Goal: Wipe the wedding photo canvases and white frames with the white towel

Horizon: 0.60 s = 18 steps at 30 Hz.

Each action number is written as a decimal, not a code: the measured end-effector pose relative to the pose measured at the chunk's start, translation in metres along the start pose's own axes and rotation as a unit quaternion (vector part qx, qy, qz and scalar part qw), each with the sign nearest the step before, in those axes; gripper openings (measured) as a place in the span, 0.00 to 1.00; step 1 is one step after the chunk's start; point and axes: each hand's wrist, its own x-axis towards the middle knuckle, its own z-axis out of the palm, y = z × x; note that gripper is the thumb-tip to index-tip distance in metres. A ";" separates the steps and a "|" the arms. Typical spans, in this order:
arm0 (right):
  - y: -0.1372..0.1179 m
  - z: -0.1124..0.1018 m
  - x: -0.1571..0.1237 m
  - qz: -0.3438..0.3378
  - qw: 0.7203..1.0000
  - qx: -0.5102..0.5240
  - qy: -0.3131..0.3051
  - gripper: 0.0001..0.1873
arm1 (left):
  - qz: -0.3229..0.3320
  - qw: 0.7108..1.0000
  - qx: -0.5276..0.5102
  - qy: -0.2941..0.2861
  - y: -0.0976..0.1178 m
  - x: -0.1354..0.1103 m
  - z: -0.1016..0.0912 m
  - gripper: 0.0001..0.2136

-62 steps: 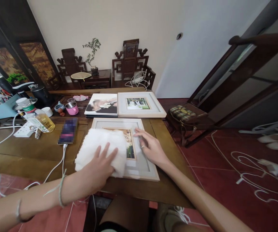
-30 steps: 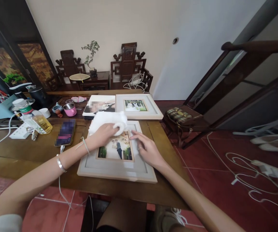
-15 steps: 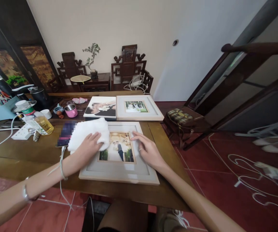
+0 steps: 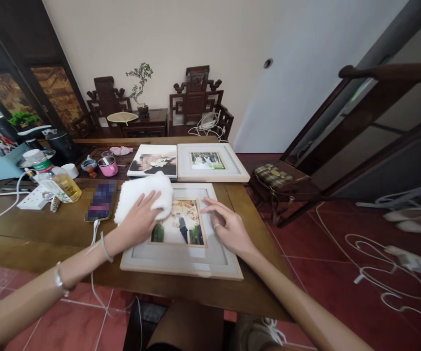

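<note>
A framed wedding photo (image 4: 137, 261) with a pale wooden edge and a wide white mount lies face up on the table before me. Over its upper left part spreads a fluffy white towel (image 4: 133, 190). My left hand (image 4: 141, 217) presses on the towel, fingers bent over its folds and the thumb side near the picture. My right hand (image 4: 228, 229) is at the frame's right side, its index finger reaching toward the picture's upper right corner. Those fingers are loosely curled and apart, holding nothing; whether the fingertips touch the frame I cannot tell.
Behind lie a second framed photo (image 4: 241, 170) and a photo album (image 4: 152, 165). Left of the towel are a charging phone (image 4: 101, 200), pink cup (image 4: 108, 168), bottle (image 4: 66, 185) and power strip (image 4: 33, 201). A wooden chair (image 4: 305, 126) stands right, with a plaid bag (image 4: 274, 176) on it.
My left hand and the towel have shifted right and slightly up, uncovering more of the phone. My right hand has moved slightly right, its index fingertip a little farther from the picture's corner.
</note>
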 end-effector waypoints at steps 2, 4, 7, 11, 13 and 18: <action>0.001 0.000 0.000 0.005 1.000 0.005 0.005 0.15 | 0.019 1.000 0.012 0.008 -0.013 0.016 0.003 0.12; 0.001 0.000 -0.001 0.013 1.000 0.013 0.011 0.14 | 0.044 0.999 0.018 0.008 -0.018 0.022 0.005 0.12; 0.000 0.001 0.000 0.019 0.999 0.024 0.019 0.13 | 0.063 0.997 0.030 -0.020 -0.010 0.011 0.003 0.13; -0.003 0.002 0.000 0.020 0.999 0.021 0.025 0.14 | 0.070 0.995 0.013 -0.067 0.017 -0.029 -0.004 0.14; -0.003 0.002 0.000 0.021 0.999 0.015 0.023 0.15 | 0.073 0.994 -0.008 -0.076 0.033 -0.053 -0.008 0.14; 0.000 0.002 0.000 0.007 1.000 0.007 -0.006 0.18 | 0.065 0.995 -0.029 -0.064 0.057 -0.083 -0.010 0.09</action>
